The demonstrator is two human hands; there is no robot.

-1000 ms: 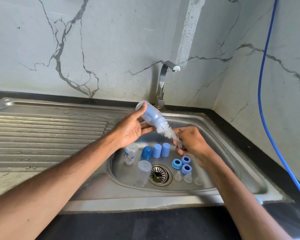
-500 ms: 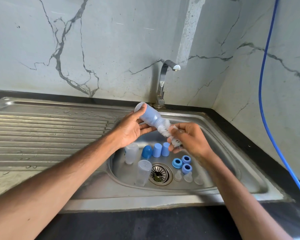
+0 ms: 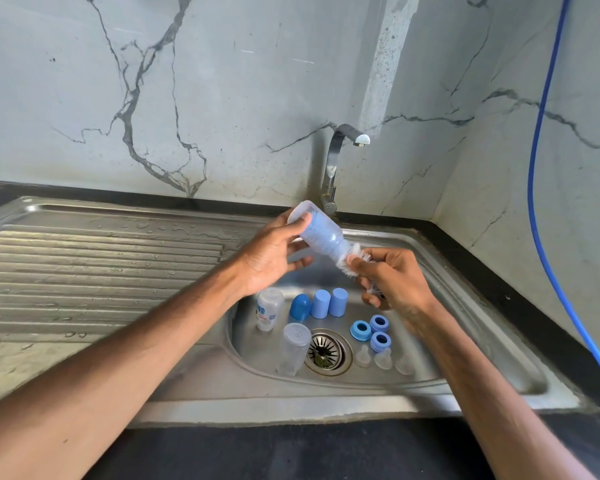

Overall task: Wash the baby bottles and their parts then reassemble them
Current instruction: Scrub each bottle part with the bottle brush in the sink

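The left hand (image 3: 271, 258) grips a bottle (image 3: 321, 237) above the sink (image 3: 326, 400), thumb on top, fingers curled beneath. The bottle is tilted, base toward 10 o'clock, mouth toward 4 o'clock. The right hand (image 3: 395, 285) is closed round a brush (image 3: 359, 253), whose white bristles show at the bottle's mouth. The head looks blue inside the bottle. The hands sit close together, joined by bottle and brush.

In the basin, taking the drain (image 3: 326, 351) as centre:
- A printed bottle (image 3: 269, 308) stands at 10 o'clock.
- A clear bottle (image 3: 293, 348) sits at 9 o'clock, just beside the drain.
- Three blue caps (image 3: 320, 303) stand in a row at 12 o'clock.
- Three blue rings (image 3: 379, 322) cluster at 2 o'clock.
- Three clear teats (image 3: 383, 358) line up at 3 o'clock.

The tap (image 3: 333, 168) rises behind the bottle.
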